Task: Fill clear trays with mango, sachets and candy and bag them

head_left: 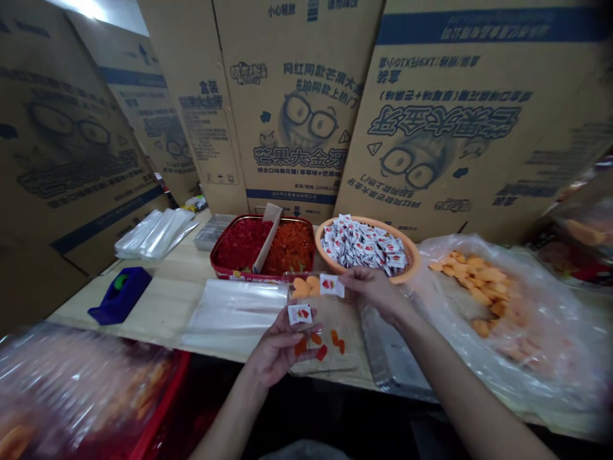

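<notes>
My left hand point(278, 348) pinches a small white sachet point(299, 314) with a red print, just above a clear tray point(330, 358) at the table's near edge. Several red and orange gummy pieces point(322, 345) lie in that tray, and orange candies point(304, 285) sit at its far end. My right hand point(378, 291) holds a second white sachet point(331, 285) over those orange candies. Right behind my right hand stands an orange bowl point(408, 245) heaped with the same sachets point(364, 248).
A red tin point(223, 271) with a cardboard divider holds red and orange gummies. Clear bags point(234, 313) lie left of the tray, a blue tape dispenser point(119, 295) further left. A plastic sheet with orange candies point(479, 281) spreads right. Printed cartons point(297, 96) wall the back.
</notes>
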Demonstrator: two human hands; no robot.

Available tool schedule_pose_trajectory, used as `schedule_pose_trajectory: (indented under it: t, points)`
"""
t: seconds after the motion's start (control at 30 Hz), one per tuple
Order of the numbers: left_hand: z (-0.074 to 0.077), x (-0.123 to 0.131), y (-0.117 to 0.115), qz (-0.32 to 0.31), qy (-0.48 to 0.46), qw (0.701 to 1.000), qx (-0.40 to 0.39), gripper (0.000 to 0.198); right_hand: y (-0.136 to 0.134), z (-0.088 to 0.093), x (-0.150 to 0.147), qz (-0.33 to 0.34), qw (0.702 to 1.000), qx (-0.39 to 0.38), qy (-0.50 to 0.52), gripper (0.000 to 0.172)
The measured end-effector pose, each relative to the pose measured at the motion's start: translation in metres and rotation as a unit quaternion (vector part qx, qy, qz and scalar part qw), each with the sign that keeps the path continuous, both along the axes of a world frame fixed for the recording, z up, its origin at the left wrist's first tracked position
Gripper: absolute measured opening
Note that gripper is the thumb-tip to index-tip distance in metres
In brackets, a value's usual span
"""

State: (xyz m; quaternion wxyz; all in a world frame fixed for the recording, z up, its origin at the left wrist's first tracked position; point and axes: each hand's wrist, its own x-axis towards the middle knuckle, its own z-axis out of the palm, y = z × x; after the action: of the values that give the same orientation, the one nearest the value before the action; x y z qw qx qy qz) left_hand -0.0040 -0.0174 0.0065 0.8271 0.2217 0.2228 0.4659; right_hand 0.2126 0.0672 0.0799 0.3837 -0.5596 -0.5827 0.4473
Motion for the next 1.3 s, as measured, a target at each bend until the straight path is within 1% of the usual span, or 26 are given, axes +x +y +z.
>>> schedule_pose_trajectory:
  t: [0.07,0.17,0.23,0.27,0.3,0.37,0.4,0.47,0.57,0.63,0.7,0.77,0.83,0.87,0.9,0.97,1.0,1.07,1.13,1.17,1.23,1.3]
  points:
    - [0.002,-0.004,-0.003,-0.001,-0.004,1.0,-0.001,0.073,-0.014,-0.006,-0.017,0.05,0.998,-0.008,-0.039,0.026]
    - [0.002,-0.012,-0.008,0.007,0.003,1.0,-0.002,0.076,-0.022,-0.015,-0.03,0.103,0.988,-0.008,-0.116,0.022]
    - [0.0,-0.018,-0.012,0.017,0.008,1.0,-0.006,0.076,-0.023,-0.02,-0.033,0.113,0.98,0.019,-0.163,0.02]
    - [-0.001,-0.021,-0.013,0.023,0.008,1.0,-0.008,0.075,-0.022,-0.023,-0.035,0.099,0.977,0.048,-0.182,0.018]
    - [-0.002,-0.025,-0.015,0.029,0.008,1.0,-0.011,0.074,-0.022,-0.027,-0.037,0.072,0.974,0.083,-0.199,0.016]
    - [-0.003,-0.033,-0.019,0.041,0.012,0.999,-0.012,0.071,-0.021,-0.037,-0.043,-0.003,0.958,0.154,-0.241,0.015]
    - [-0.004,-0.038,-0.022,0.048,0.016,0.999,-0.013,0.07,-0.021,-0.045,-0.047,-0.032,0.946,0.176,-0.269,0.017]
    - [-0.005,-0.048,-0.027,0.062,0.026,0.998,-0.015,0.07,-0.017,-0.063,-0.057,-0.061,0.922,0.18,-0.337,0.024]
    - [-0.006,-0.064,-0.036,0.08,0.031,0.996,-0.021,0.074,-0.008,-0.092,-0.069,-0.063,0.882,0.145,-0.445,0.028]
    - [-0.007,-0.072,-0.042,0.089,0.03,0.995,-0.025,0.077,-0.001,-0.106,-0.073,-0.058,0.863,0.137,-0.483,0.037]
    - [-0.009,-0.079,-0.046,0.096,0.031,0.994,-0.027,0.078,0.004,-0.115,-0.074,-0.049,0.855,0.145,-0.495,0.044]
    - [-0.011,-0.084,-0.049,0.105,0.033,0.994,-0.027,0.078,0.006,-0.118,-0.074,-0.047,0.853,0.151,-0.497,0.046]
    - [-0.012,-0.087,-0.051,0.115,0.032,0.993,-0.024,0.077,0.006,-0.115,-0.071,-0.041,0.863,0.152,-0.481,0.047]
    - [-0.013,-0.088,-0.051,0.118,0.031,0.992,-0.021,0.077,0.004,-0.111,-0.07,-0.036,0.876,0.146,-0.457,0.048]
    - [-0.013,-0.089,-0.051,0.12,0.03,0.992,-0.019,0.076,0.002,-0.106,-0.068,-0.029,0.896,0.138,-0.42,0.051]
    - [-0.014,-0.09,-0.049,0.118,0.028,0.992,-0.015,0.076,-0.001,-0.088,-0.066,-0.015,0.938,0.117,-0.325,0.057]
    - [-0.014,-0.09,-0.049,0.115,0.028,0.993,-0.014,0.075,-0.003,-0.077,-0.067,-0.015,0.955,0.108,-0.277,0.059]
    - [-0.015,-0.087,-0.047,0.108,0.026,0.994,-0.014,0.071,-0.005,-0.051,-0.073,-0.015,0.973,0.1,-0.208,0.063]
    - [-0.017,-0.081,-0.046,0.097,0.019,0.995,-0.013,0.064,-0.006,-0.027,-0.087,0.004,0.974,0.113,-0.195,0.063]
    - [-0.018,-0.077,-0.046,0.09,0.014,0.996,-0.01,0.061,-0.006,-0.017,-0.097,0.019,0.968,0.127,-0.214,0.062]
    - [-0.019,-0.066,-0.047,0.078,0.004,0.997,-0.007,0.058,-0.004,-0.006,-0.119,0.043,0.94,0.158,-0.299,0.06]
    - [-0.02,-0.056,-0.048,0.075,-0.002,0.997,-0.011,0.056,-0.002,-0.005,-0.141,0.047,0.896,0.19,-0.399,0.056]
